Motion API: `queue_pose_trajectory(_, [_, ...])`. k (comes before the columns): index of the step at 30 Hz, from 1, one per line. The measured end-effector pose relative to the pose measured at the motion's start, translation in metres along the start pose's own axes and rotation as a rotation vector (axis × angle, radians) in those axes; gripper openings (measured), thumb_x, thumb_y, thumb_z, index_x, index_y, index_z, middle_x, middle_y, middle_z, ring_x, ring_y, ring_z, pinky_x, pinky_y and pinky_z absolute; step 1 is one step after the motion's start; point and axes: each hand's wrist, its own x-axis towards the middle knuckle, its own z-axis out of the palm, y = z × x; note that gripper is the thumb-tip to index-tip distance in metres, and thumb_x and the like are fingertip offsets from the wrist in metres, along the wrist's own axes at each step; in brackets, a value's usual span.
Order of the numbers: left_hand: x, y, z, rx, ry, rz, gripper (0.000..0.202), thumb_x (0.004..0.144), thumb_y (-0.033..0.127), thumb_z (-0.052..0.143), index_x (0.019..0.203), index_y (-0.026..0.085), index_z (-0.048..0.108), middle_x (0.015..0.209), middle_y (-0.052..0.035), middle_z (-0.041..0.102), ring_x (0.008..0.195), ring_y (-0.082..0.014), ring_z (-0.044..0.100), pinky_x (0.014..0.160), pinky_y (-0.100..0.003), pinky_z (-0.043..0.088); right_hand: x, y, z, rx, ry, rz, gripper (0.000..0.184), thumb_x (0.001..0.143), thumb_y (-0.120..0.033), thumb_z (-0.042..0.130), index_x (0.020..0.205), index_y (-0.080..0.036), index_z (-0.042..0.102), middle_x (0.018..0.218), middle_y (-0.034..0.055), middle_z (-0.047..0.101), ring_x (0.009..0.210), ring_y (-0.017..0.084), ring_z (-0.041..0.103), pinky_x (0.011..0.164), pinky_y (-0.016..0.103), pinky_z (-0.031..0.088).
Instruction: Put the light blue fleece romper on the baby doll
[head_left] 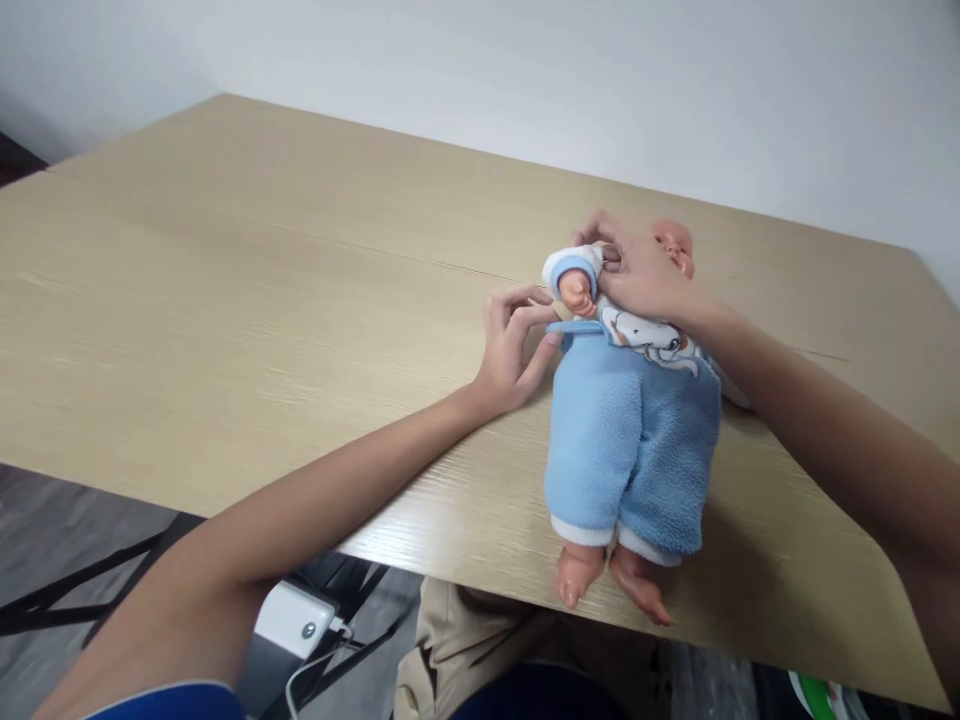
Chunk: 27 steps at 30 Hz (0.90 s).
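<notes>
A baby doll (634, 440) lies on its back on the table, its head away from me and its bare feet toward the near edge. It wears fleecy light-blue overalls (596, 430) with a white animal patch on the bib, over a white sleeve (556, 265) with a blue cuff. My left hand (514, 345) is beside the doll's waist, its thumb and fingertips closed about the end of a blue strap (574, 327). Across the doll's chest reaches my right hand (637, 272), its curled fingers pinching the sleeve near the shoulder. That hand covers part of the doll's head and neck.
The light wooden table (262, 300) stretches far to the left, against a pale wall (525, 80). Below the near edge are a white power bank (296, 617) with a cable, black metal legs, and my lap in beige trousers (465, 640).
</notes>
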Motion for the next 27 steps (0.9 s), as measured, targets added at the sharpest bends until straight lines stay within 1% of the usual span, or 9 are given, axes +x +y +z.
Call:
queue_pose_trajectory(3, [-0.001, 0.000, 0.002, -0.049, -0.004, 0.038, 0.022, 0.123, 0.037, 0.053, 0.143, 0.032, 0.058, 0.150, -0.0122, 0.059, 0.140, -0.0284, 0.062, 0.112, -0.051, 0.059, -0.004, -0.005, 0.002, 0.055, -0.020, -0.048, 0.039, 0.088, -0.015, 0.066, 0.124, -0.030, 0.072, 0.127, 0.0056, 0.083, 0.110, 0.031, 0.078, 0.103, 0.047, 0.063])
queue_pose_trajectory(6, [-0.001, -0.001, 0.004, -0.124, -0.002, -0.006, 0.019, 0.125, 0.037, 0.048, 0.141, 0.032, 0.057, 0.142, -0.0100, 0.066, 0.135, -0.0269, 0.065, 0.114, -0.052, 0.055, -0.001, -0.006, 0.006, 0.075, -0.032, -0.084, 0.035, 0.084, -0.014, 0.064, 0.114, -0.029, 0.074, 0.123, 0.0071, 0.085, 0.115, 0.032, 0.079, 0.107, 0.051, 0.061])
queue_pose_trajectory(10, [-0.003, -0.003, 0.008, -0.145, 0.079, -0.210, 0.019, 0.125, 0.044, 0.051, 0.128, 0.029, 0.062, 0.125, -0.0084, 0.067, 0.120, -0.0243, 0.065, 0.108, -0.047, 0.054, 0.005, -0.003, 0.012, 0.118, -0.106, -0.082, 0.023, 0.087, -0.021, 0.071, 0.108, -0.028, 0.078, 0.123, 0.0103, 0.086, 0.115, 0.033, 0.079, 0.107, 0.054, 0.061])
queue_pose_trajectory(13, [-0.004, -0.004, 0.012, -0.197, 0.097, -0.404, 0.032, 0.122, 0.059, 0.054, 0.124, 0.028, 0.062, 0.133, -0.0120, 0.064, 0.132, -0.0273, 0.062, 0.110, -0.048, 0.056, 0.001, -0.008, 0.010, 0.076, -0.135, -0.065, 0.025, 0.093, -0.026, 0.071, 0.116, -0.026, 0.080, 0.129, 0.0135, 0.085, 0.119, 0.034, 0.078, 0.111, 0.055, 0.058])
queue_pose_trajectory(16, [-0.005, -0.007, 0.016, -0.347, 0.068, -0.519, 0.039, 0.120, 0.067, 0.051, 0.124, 0.029, 0.056, 0.137, -0.0121, 0.065, 0.136, -0.0269, 0.063, 0.111, -0.047, 0.057, -0.014, -0.020, 0.001, -0.024, -0.096, -0.001, 0.029, 0.098, -0.030, 0.070, 0.126, -0.026, 0.078, 0.136, 0.0122, 0.084, 0.121, 0.034, 0.078, 0.113, 0.054, 0.059])
queue_pose_trajectory(19, [-0.007, -0.013, 0.016, -0.400, 0.030, -0.585, 0.041, 0.120, 0.070, 0.049, 0.120, 0.029, 0.052, 0.122, -0.0083, 0.067, 0.122, -0.0239, 0.067, 0.107, -0.044, 0.058, -0.034, -0.028, -0.007, -0.075, -0.058, 0.092, 0.031, 0.103, -0.045, 0.073, 0.125, -0.024, 0.076, 0.128, 0.0132, 0.084, 0.112, 0.035, 0.078, 0.102, 0.051, 0.061])
queue_pose_trajectory(22, [-0.010, -0.023, 0.016, -0.388, 0.004, -0.671, 0.048, 0.118, 0.076, 0.049, 0.112, 0.029, 0.049, 0.105, -0.0042, 0.059, 0.101, -0.0212, 0.064, 0.095, -0.040, 0.057, -0.048, -0.026, -0.005, -0.067, -0.099, 0.137, 0.040, 0.109, -0.062, 0.066, 0.112, -0.023, 0.075, 0.109, 0.0121, 0.084, 0.101, 0.033, 0.076, 0.091, 0.046, 0.056])
queue_pose_trajectory(25, [-0.013, -0.033, 0.017, -0.487, -0.018, -0.818, 0.053, 0.115, 0.081, 0.050, 0.110, 0.029, 0.043, 0.097, -0.0016, 0.054, 0.083, -0.0188, 0.059, 0.079, -0.037, 0.054, -0.052, -0.017, 0.005, -0.019, -0.120, 0.064, 0.047, 0.113, -0.066, 0.057, 0.096, -0.025, 0.071, 0.098, 0.0072, 0.079, 0.092, 0.027, 0.070, 0.086, 0.042, 0.049])
queue_pose_trajectory(27, [-0.013, -0.038, 0.017, -0.571, -0.029, -0.898, 0.054, 0.113, 0.082, 0.055, 0.110, 0.030, 0.041, 0.096, -0.0014, 0.055, 0.079, -0.0193, 0.059, 0.076, -0.038, 0.055, -0.051, -0.011, 0.011, 0.051, -0.113, 0.012, 0.051, 0.114, -0.068, 0.055, 0.089, -0.025, 0.069, 0.091, 0.0042, 0.075, 0.087, 0.024, 0.065, 0.084, 0.039, 0.047])
